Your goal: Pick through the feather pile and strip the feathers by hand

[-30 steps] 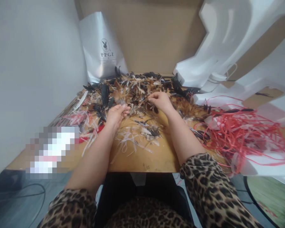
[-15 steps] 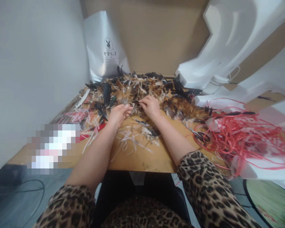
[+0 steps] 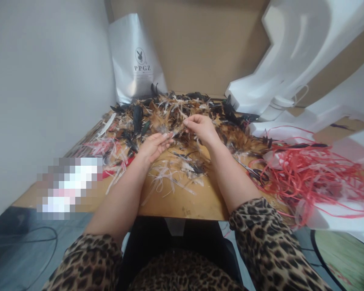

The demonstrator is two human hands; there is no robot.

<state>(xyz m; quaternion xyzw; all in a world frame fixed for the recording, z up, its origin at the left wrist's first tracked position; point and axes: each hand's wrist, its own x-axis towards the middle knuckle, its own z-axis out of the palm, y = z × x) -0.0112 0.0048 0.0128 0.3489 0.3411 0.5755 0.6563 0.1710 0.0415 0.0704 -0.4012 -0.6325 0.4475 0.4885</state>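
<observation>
A big heap of brown, black and pale feathers covers the far half of a wooden table. My left hand lies palm up at the heap's near edge, fingers curled round a small bunch of feathers. My right hand hovers just above the heap, thumb and fingers pinched on a thin feather that reaches toward the left hand. Both forearms come out of leopard-print sleeves.
Loose pale quill scraps litter the table in front of my hands. A tangle of red cord lies at the right, with white foam blocks behind it. A silver bag stands at the back left by a cardboard wall.
My right hand picked at the heap, dipped close to the left hand, and has now lifted up and slightly right with a feather pinched. The left hand has hardly moved.
</observation>
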